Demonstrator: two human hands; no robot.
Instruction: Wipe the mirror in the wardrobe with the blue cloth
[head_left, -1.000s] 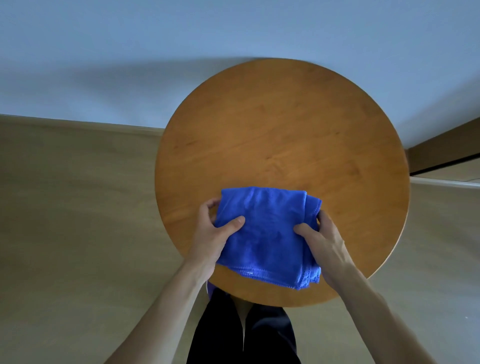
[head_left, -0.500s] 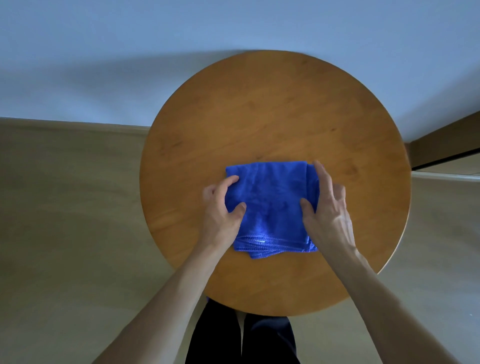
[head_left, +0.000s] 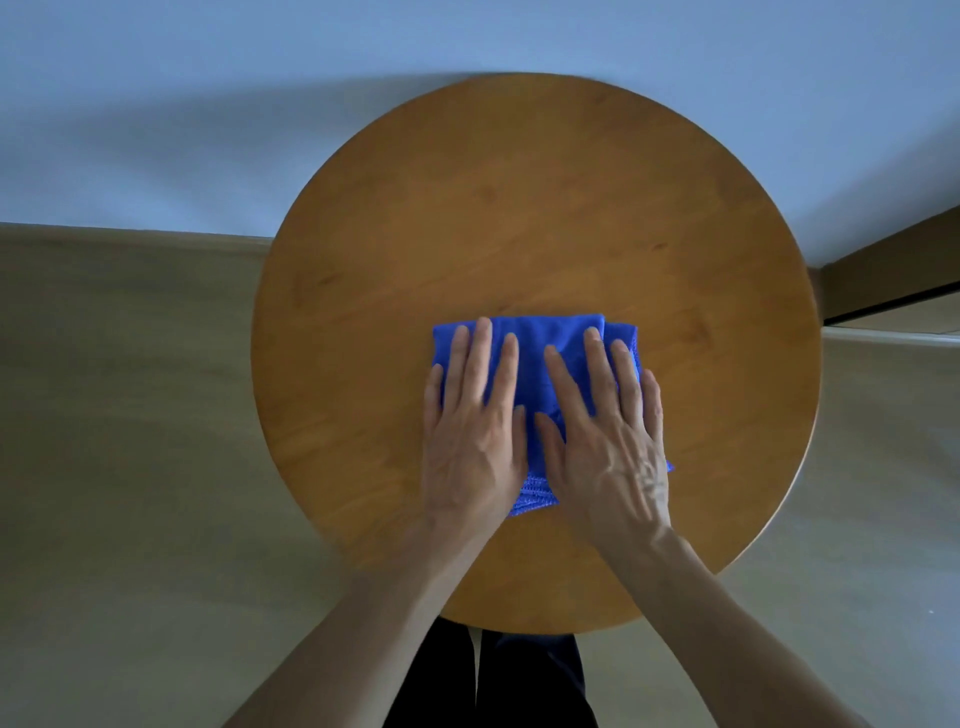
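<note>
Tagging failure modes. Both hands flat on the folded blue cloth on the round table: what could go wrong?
1. The left hand and right hand lie flat on the blue cloth. Neither grips it, so lifting it needs a regrasp, and the folded layers may fall open.
2. Flat pressure could slide the cloth across the smooth round table rather than hold it in place.

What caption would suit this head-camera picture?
Both hands, left hand and right hand, press a folded blue cloth flat on a round wooden table.
</note>
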